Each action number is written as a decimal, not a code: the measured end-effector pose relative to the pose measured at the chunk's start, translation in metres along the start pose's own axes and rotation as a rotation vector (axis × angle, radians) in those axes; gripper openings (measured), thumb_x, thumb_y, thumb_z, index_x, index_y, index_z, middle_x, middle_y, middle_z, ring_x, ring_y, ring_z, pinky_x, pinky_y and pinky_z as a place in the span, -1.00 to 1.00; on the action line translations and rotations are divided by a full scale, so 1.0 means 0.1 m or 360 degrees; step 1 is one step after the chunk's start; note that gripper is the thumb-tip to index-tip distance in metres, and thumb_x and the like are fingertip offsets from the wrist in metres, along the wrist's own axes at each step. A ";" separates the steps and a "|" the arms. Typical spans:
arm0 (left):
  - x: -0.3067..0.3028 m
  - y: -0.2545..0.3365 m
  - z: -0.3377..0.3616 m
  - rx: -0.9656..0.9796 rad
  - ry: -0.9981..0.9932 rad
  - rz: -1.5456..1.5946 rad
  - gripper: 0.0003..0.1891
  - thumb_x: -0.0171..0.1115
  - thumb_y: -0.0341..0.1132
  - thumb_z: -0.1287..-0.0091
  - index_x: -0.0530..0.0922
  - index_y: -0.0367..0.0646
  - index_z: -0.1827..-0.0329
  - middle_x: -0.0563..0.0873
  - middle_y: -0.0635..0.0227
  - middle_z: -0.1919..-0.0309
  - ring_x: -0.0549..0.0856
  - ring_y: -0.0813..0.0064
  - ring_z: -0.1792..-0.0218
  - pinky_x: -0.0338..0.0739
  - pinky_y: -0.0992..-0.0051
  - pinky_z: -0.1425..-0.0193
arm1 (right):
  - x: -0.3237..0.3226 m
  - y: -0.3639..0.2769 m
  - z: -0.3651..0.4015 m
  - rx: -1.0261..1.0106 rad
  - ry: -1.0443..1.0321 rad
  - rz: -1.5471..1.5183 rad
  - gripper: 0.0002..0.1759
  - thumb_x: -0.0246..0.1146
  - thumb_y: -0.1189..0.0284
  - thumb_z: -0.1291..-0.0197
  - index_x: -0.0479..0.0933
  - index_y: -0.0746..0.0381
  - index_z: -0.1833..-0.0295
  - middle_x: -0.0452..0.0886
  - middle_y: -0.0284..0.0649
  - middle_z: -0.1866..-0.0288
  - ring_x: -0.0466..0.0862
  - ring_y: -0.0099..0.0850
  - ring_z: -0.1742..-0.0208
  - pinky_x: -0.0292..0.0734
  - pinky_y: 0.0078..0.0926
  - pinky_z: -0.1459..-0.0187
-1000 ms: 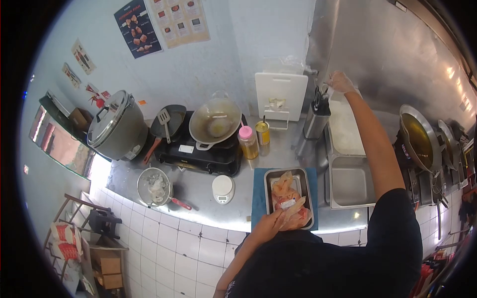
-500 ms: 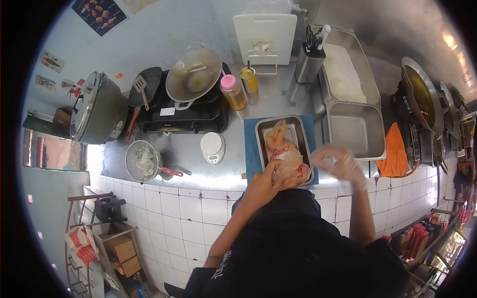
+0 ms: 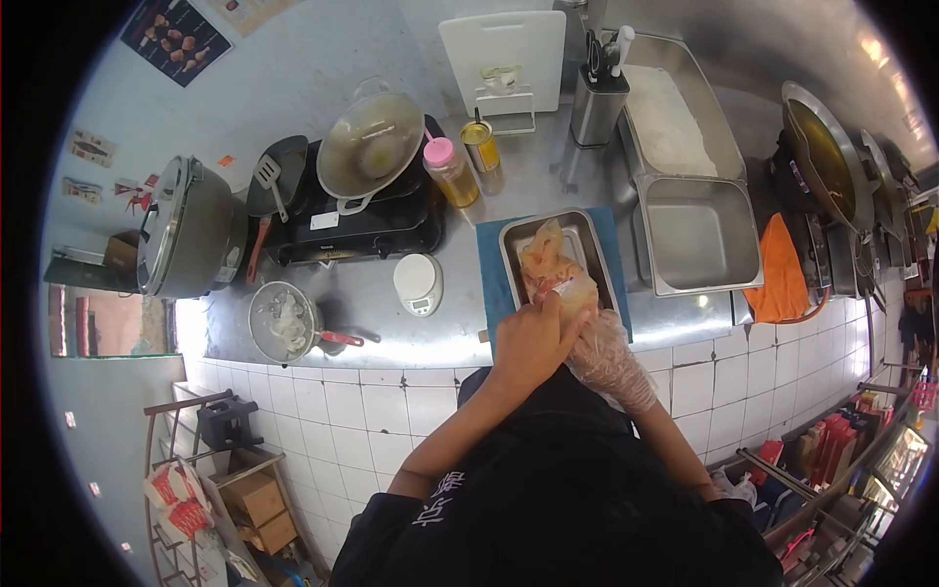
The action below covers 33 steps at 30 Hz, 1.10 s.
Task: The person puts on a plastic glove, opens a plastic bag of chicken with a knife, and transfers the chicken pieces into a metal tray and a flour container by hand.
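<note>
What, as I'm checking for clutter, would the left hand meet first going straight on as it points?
The bag of raw meat in the metal tray: the left hand seems to touch its near end, pointing along it toward the far wall.

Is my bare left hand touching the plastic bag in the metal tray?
Touching. The head view shows the left hand with its fingers closed over the near end of the plastic bag in the metal tray, no gap.

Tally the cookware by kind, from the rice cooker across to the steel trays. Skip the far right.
Steel trays: 3
Pans: 2
Wok: 1
Rice cooker: 1
Total: 7
</note>
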State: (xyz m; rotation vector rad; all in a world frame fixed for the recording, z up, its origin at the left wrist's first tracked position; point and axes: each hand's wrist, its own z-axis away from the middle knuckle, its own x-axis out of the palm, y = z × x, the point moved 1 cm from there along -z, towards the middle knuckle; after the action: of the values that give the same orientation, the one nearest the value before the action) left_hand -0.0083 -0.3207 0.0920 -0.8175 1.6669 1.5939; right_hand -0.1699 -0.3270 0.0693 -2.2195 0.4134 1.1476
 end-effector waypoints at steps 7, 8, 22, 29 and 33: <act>0.30 -0.40 0.03 -0.0085 0.0241 0.0618 -0.71 0.27 -0.15 -0.66 0.62 -0.21 0.17 0.71 -0.01 0.50 0.79 0.04 0.47 0.56 0.19 0.38 | 0.24 0.09 0.15 -0.0031 0.0244 -0.0042 -0.79 0.43 0.36 -0.39 0.48 0.07 0.12 0.62 -0.30 0.22 0.66 -0.18 0.29 0.46 -0.11 0.20; 0.34 -0.46 0.05 -0.0129 0.0321 0.0703 -0.71 0.27 -0.16 -0.66 0.61 -0.21 0.18 0.69 0.00 0.52 0.74 0.05 0.51 0.53 0.19 0.40 | 0.27 0.07 0.13 -0.0039 0.0286 -0.0044 -0.79 0.42 0.35 -0.41 0.48 0.07 0.14 0.63 -0.30 0.22 0.66 -0.19 0.30 0.49 -0.09 0.19; 0.38 -0.94 -0.01 -0.0260 0.0640 0.1478 -0.62 0.19 -0.14 -0.74 0.61 -0.24 0.24 0.54 0.54 0.57 0.43 0.74 0.50 0.34 0.54 0.42 | -0.10 -0.12 -0.03 -0.0056 -0.0176 -0.0052 -0.75 0.38 0.16 -0.42 0.70 0.11 0.11 0.75 -0.25 0.22 0.78 -0.20 0.03 0.64 0.01 -0.02; 0.35 -0.55 0.05 0.0046 0.0406 0.1224 -0.67 0.24 -0.16 -0.70 0.60 -0.23 0.21 0.55 0.36 0.58 0.51 0.62 0.52 0.40 0.47 0.41 | -0.07 0.12 -0.21 -0.0088 -0.0585 -0.0155 -0.75 0.42 0.28 -0.24 0.69 0.19 0.07 0.75 -0.12 0.21 0.79 -0.12 0.03 0.64 -0.01 0.02; 0.41 -0.47 0.09 0.0045 0.0405 0.1257 -0.67 0.25 -0.16 -0.69 0.60 -0.24 0.20 0.55 0.30 0.58 0.51 0.60 0.53 0.42 0.45 0.41 | 0.23 0.33 -0.14 -0.0100 -0.1096 -0.0037 -0.79 0.46 0.26 -0.11 0.76 0.18 0.28 0.76 -0.06 0.34 0.80 -0.05 0.18 0.63 0.02 0.13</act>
State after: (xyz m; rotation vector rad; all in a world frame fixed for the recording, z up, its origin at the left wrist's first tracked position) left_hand 0.0075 -0.3138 0.0312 -0.3540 2.3763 2.0195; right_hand -0.1649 -0.3612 0.0447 -1.7181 0.0593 1.8200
